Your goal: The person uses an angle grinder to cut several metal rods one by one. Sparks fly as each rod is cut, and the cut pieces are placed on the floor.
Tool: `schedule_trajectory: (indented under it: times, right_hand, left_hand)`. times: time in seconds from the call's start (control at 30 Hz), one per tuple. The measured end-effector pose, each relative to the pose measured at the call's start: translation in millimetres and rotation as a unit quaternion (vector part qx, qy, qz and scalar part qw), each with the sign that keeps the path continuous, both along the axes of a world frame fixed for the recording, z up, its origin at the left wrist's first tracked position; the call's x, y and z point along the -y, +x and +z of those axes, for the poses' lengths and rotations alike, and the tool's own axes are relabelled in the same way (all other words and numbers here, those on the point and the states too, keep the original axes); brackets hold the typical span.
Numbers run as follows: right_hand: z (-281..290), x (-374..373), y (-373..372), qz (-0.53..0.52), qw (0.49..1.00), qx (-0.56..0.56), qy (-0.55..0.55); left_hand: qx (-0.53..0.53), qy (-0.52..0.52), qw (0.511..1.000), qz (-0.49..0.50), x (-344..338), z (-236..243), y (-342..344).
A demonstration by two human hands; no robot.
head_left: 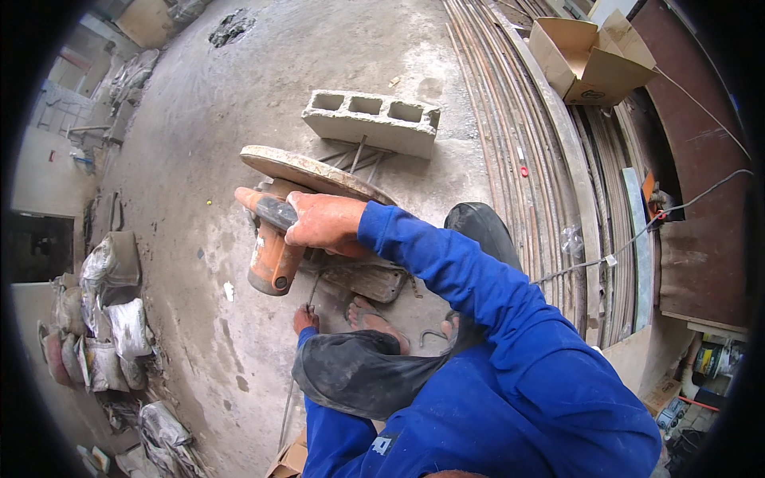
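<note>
Orange saw (pixel 267 263) low over the floor (pixel 191 167), just ahead of a bent knee (pixel 343 370), with a big round disc (pixel 307 169) along its far side — blade or guard, hard to tell. Gripped by its handle (pixel 277 213) in the right hand (pixel 327 219), clasped from above. Lower down, on the near side, left hand (pixel 306 319) closed around a thin rod (pixel 286 414), trailing back past the knee and lost to view beyond the saw. Likely to twist or jump under a spinning disc, given only a one-handed hold; any clamping hidden from here. Cannot tell any spin from this view. Also at risk of sparks or a hot offcut: the bare toes (pixel 363 303), close beside the base (pixel 362 280). Past the disc, several bars (pixel 374 159) next to a concrete block (pixel 366 131) — apt to roll or shift from a knock by a moving rod. Out to the right, a cable (pixel 578 268) across long pipes (pixel 510 159), easily snagged by a careless step, then an open carton (pixel 594 68). Far left, piled sacks (pixel 107 319).
</note>
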State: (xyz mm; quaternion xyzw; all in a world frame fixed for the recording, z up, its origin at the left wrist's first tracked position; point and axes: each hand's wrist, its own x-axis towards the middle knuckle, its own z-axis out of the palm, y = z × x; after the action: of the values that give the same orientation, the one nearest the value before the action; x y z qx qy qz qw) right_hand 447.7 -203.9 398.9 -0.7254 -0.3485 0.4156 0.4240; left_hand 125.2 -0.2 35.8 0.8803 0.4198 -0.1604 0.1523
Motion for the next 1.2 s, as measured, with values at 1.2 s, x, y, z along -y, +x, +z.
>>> schedule_trajectory:
  times: [1.2]
  right_hand:
    - [-41.1, 27.6, -8.0, 0.018, 0.998, 0.025, 0.062]
  left_hand:
    - [-0.082, -0.033, 0.994, 0.063, 6.8, 4.8, 18.4]
